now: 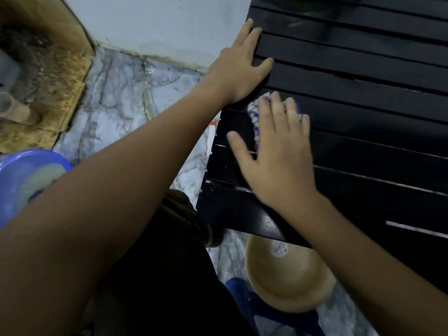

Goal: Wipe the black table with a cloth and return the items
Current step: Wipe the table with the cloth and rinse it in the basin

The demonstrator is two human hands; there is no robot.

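Wiping, corner stage: blue-and-white woven cloth (257,117) pressed flat onto black slatted table (363,112) beneath right hand (276,151), fingers straight; left hand (240,66), fingers spread, steadies edge; best stroked along slats, keeping pressure even.

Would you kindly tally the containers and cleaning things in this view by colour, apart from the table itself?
Blue or purple: 1, the plastic basin on the floor.
Tan: 1, the bowl below the black table.
Blue and white: 1, the cloth under the right hand.
Total: 3.
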